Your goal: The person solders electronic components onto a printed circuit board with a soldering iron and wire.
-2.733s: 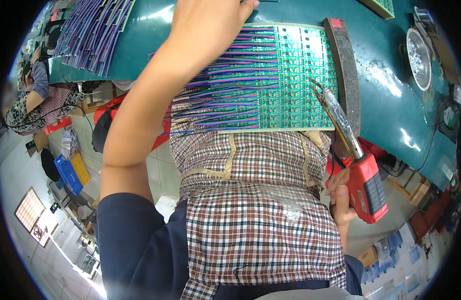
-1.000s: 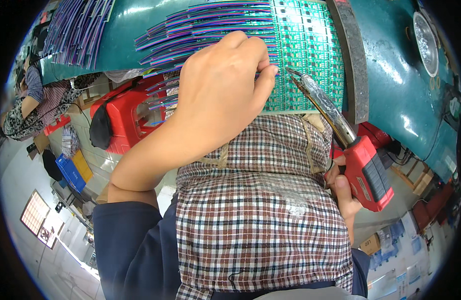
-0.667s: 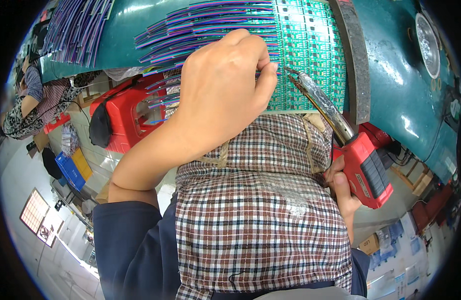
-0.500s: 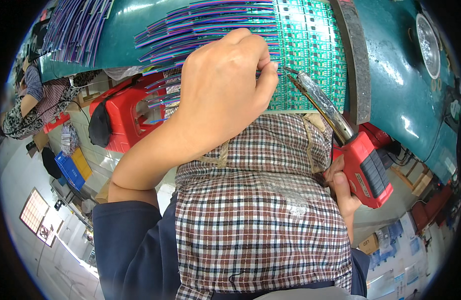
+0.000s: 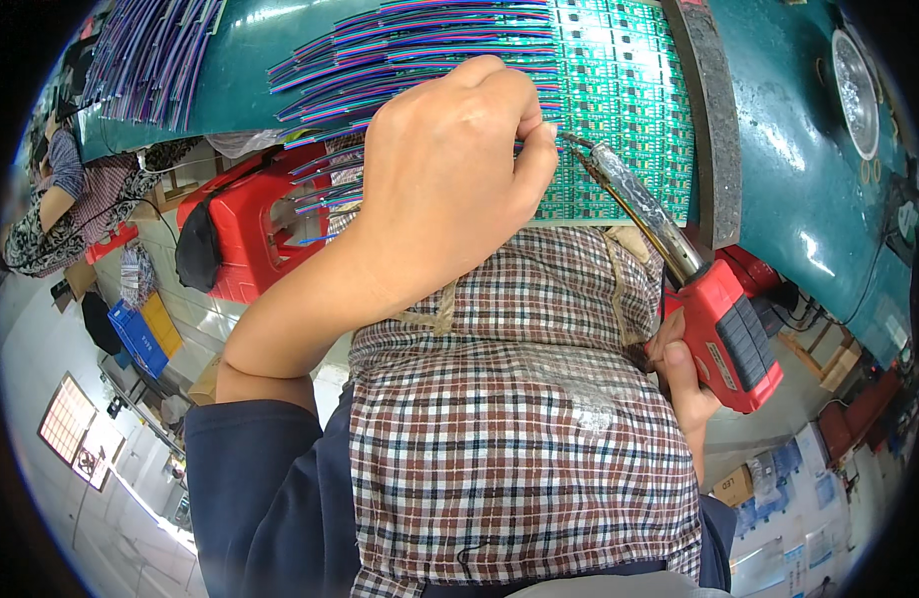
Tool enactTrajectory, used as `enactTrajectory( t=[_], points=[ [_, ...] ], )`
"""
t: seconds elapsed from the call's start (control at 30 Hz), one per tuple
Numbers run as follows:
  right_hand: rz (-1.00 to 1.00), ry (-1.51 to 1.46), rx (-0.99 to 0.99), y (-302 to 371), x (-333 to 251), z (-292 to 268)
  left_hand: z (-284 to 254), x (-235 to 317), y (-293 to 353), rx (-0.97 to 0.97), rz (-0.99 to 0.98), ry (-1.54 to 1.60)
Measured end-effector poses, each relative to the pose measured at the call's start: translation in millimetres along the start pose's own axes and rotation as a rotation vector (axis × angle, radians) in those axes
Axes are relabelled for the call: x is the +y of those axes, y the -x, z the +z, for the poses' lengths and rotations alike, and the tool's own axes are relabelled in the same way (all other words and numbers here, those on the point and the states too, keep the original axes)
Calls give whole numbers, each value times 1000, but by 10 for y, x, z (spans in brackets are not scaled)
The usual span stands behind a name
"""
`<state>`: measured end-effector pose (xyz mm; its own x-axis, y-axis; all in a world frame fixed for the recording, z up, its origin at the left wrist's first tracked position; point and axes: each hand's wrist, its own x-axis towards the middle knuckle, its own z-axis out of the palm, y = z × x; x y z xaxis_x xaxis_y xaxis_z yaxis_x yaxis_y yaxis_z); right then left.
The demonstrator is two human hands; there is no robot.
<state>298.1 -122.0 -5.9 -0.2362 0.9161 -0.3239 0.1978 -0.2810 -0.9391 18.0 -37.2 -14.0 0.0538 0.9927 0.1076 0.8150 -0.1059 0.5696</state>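
My left hand [image 5: 449,169] is closed in a pinch at the boundary between the wires and the circuit boards. A thin wire shows between its finger and thumb; the pinched end is mostly hidden. My right hand [image 5: 684,377] grips a red and black soldering iron [image 5: 730,344] from below, partly hidden by the handle. The iron's metal barrel slants up and left, a thin tube along it, its tip close to my left thumb. Beneath lies a panel of green circuit boards [image 5: 629,110]. Rows of blue, purple and black wires [image 5: 409,60] stretch left from it.
A dark grey bar [image 5: 716,140] borders the panel on the right. Another wire bundle [image 5: 152,65] lies on the green table [image 5: 250,75] at left. A round metal dish [image 5: 856,95] stands far right. Below the table is a red stool [image 5: 235,234]; another person's arm [image 5: 63,184] shows beyond.
The soldering iron and its tip have shifted very slightly, and my left hand has moved a touch to the right. Both hands keep their grip.
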Motion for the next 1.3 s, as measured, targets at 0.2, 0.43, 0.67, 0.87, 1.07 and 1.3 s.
enactTrajectory(
  t=[0.2,0.43,0.67,0.87,1.07,1.3],
  points=[
    [24,-10,104,58,-12,30,2,-3,-13,-3,3,6],
    [0,-10,0,59,47,-29,6,-3,2,6,15,-21],
    [5,-14,25,41,8,10,21,-2,13,16,12,-16],
    [78,-23,70,58,-72,7,24,-6,16,13,16,-26],
    [60,31,22,106,-11,-73,9,4,19,8,18,-26],
    [-2,-53,1,216,142,-193,-20,-8,33,-18,20,-18]
  ],
)
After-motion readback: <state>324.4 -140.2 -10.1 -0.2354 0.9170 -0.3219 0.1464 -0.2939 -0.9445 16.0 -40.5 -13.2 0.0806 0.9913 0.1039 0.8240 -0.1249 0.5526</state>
